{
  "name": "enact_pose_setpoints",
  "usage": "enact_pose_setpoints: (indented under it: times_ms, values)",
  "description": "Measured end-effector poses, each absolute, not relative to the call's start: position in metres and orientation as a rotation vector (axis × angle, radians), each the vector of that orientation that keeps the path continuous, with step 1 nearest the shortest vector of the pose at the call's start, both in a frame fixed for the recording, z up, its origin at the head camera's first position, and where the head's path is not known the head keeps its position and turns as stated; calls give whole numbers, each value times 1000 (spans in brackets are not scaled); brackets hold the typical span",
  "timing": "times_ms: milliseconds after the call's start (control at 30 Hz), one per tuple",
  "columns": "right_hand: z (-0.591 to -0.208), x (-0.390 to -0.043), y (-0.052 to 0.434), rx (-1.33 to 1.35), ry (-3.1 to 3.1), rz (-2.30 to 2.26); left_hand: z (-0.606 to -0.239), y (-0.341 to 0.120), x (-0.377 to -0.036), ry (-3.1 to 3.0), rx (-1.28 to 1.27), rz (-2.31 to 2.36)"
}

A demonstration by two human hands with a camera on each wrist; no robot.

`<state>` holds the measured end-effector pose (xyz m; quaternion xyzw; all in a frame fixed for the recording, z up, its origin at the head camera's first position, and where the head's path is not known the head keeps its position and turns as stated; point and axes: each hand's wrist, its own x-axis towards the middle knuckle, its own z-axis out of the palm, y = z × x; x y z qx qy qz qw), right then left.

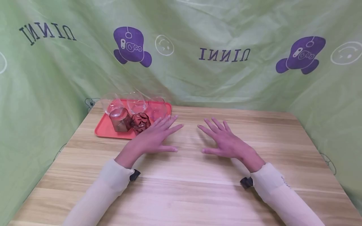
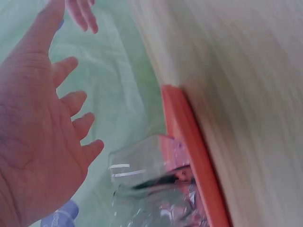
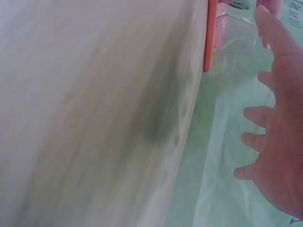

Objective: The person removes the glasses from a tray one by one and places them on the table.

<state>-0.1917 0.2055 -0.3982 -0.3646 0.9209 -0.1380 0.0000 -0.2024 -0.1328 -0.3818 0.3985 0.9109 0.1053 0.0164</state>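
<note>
Both hands are held over the wooden table with fingers straight and spread, and neither holds anything. My left hand (image 1: 154, 136) is nearest the red tray (image 1: 110, 131) and covers its front right corner in the head view. On that tray stand several see-through cups: a brownish cup (image 1: 120, 121), a dark reddish cup with a leaf pattern (image 1: 140, 122), a pinkish clear cup (image 1: 157, 110) and clear ones (image 1: 137, 103) behind. Farther right, my right hand (image 1: 229, 142) is apart from the tray, palm down. The left wrist view shows the tray's edge (image 2: 196, 151) below the left hand.
A wood-grain table (image 1: 186, 194) reaches toward me. Green printed cloth (image 1: 220, 78) hangs behind and at both sides. Dark cables (image 1: 91, 103) lie by the table's back left corner and a thin wire (image 1: 329, 163) hangs at the right edge.
</note>
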Motion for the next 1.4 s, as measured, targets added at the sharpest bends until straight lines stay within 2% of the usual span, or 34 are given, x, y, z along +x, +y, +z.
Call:
enact_pose_setpoints:
  times_ms: [233, 600, 733, 1000, 1300, 1400]
  values:
    - [-396, -193, 194, -1163, 2886, -513, -368, -155, -195, 2855, 1253, 474]
    - [-398, -200, 177, -1074, 2826, -737, -338, -203, -187, 3029, 1210, 1122]
    - [-402, -202, 168, -1026, 2807, -795, -336, -221, -187, 3134, 1104, 1299]
    - [-402, -211, 149, -974, 2794, -847, -342, -257, -193, 3286, 721, 1589]
    - [-407, -217, 129, -943, 2760, -817, -363, -303, -206, 2967, 21, 2222]
    - [-407, -220, 125, -930, 2766, -829, -369, -316, -209, 2871, -209, 2242]
